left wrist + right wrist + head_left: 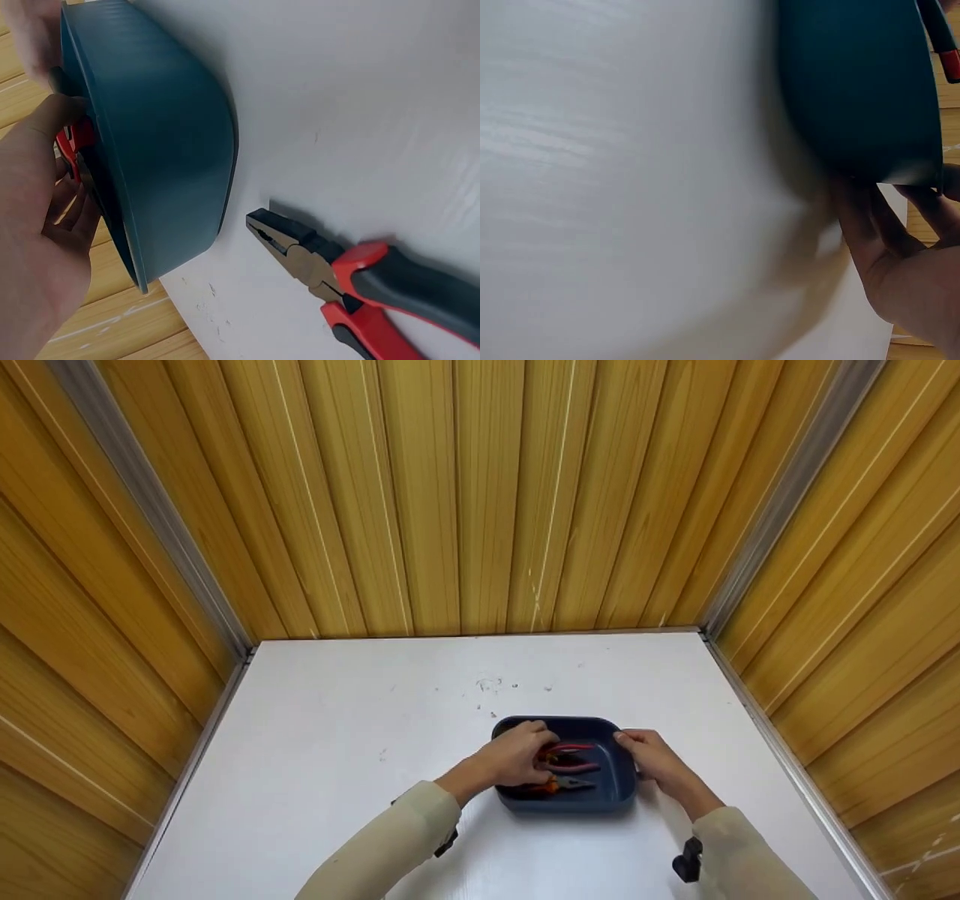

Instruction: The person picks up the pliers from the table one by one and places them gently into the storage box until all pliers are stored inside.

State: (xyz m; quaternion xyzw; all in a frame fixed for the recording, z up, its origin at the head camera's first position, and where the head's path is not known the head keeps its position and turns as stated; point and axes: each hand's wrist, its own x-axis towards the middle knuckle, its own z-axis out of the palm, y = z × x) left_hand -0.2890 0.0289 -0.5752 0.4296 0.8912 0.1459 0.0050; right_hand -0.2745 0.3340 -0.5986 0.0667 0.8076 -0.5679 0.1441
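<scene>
A dark blue rectangular box (622, 799) sits on the table with its open side up. My right hand (660, 761) grips its right wall, thumb at the rim and fingers underneath the outside. Reaching over the left rim, my left hand (517, 754) holds red-handled pliers (574, 768) inside the box; their head is hidden by the fingers. Beside them lie needle-nose pliers (574, 784) with orange handles, partly under the hand. In the left wrist view, combination pliers (315, 274) with red and black handles lie on the table outside the box.
The white table (337, 720) has small dark marks and chips near its middle. Wood-patterned panels (480, 495) rise at the back and both sides, joined by grey metal posts (787, 495).
</scene>
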